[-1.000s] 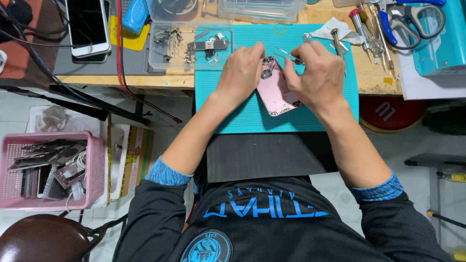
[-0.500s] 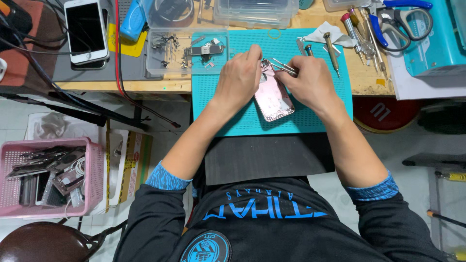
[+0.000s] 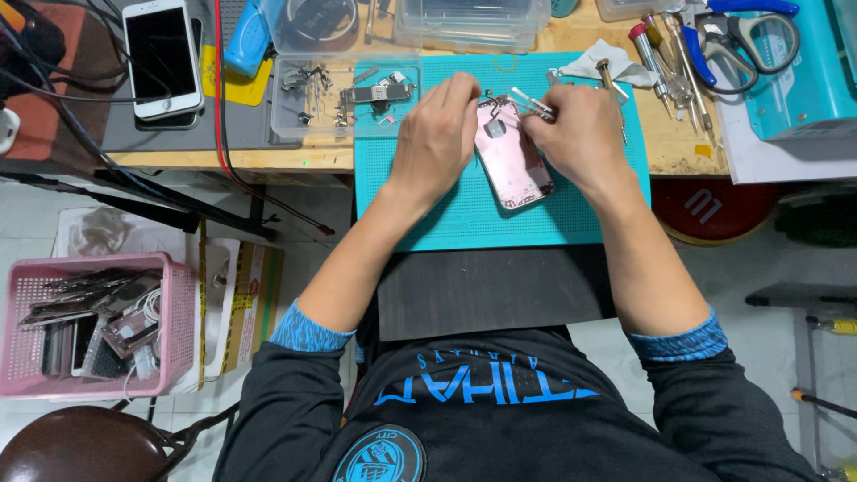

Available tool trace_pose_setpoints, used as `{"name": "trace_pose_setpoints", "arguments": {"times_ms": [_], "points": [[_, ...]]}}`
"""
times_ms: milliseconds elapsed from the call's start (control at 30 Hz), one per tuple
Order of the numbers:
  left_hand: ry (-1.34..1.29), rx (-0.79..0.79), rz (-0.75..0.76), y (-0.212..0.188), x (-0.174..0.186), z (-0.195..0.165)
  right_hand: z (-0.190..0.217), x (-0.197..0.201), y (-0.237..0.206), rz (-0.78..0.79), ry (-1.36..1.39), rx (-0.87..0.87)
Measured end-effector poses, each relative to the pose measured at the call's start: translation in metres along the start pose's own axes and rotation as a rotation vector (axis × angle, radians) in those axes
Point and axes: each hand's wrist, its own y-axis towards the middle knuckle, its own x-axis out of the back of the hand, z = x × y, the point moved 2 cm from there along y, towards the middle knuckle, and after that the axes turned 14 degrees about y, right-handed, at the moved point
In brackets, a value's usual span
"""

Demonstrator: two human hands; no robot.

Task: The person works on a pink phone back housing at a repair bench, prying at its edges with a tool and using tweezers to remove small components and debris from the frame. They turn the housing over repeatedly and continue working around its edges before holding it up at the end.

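Pink metal phone housing lies flat on the teal mat — left hand curled, pinning its upper edge, right hand pinching tweezers at its top — thin, stiff, probably light and slippery, best gripped by the side rails.

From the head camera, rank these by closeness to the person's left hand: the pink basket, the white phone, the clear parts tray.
Measured from the left hand:
1. Clear parts tray, just to its left on the bench.
2. White phone, farther left, at the bench's far corner.
3. Pink basket, down on the floor, lower left.
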Motion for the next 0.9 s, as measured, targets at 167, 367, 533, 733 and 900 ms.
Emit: {"name": "trace_pose_setpoints", "arguments": {"times_ms": [167,367,533,733,900], "points": [[-0.012,-0.076,-0.080,0.004,0.013,-0.011,-0.003,0.006,0.000,-0.027,0.659,-0.149],[-0.099,-0.212,-0.064,0.004,0.021,-0.022,0.007,0.012,-0.001,0.139,1.068,-0.297],[-0.203,-0.122,0.037,0.003,0.018,-0.018,0.013,0.016,-0.003,0.146,1.023,-0.169],[-0.360,0.057,0.044,0.000,0.016,-0.015,0.014,0.018,-0.003,0.138,0.995,-0.132],[-0.860,0.511,0.163,-0.001,-0.006,-0.014,0.019,0.014,-0.008,0.030,1.139,-0.230]]}}
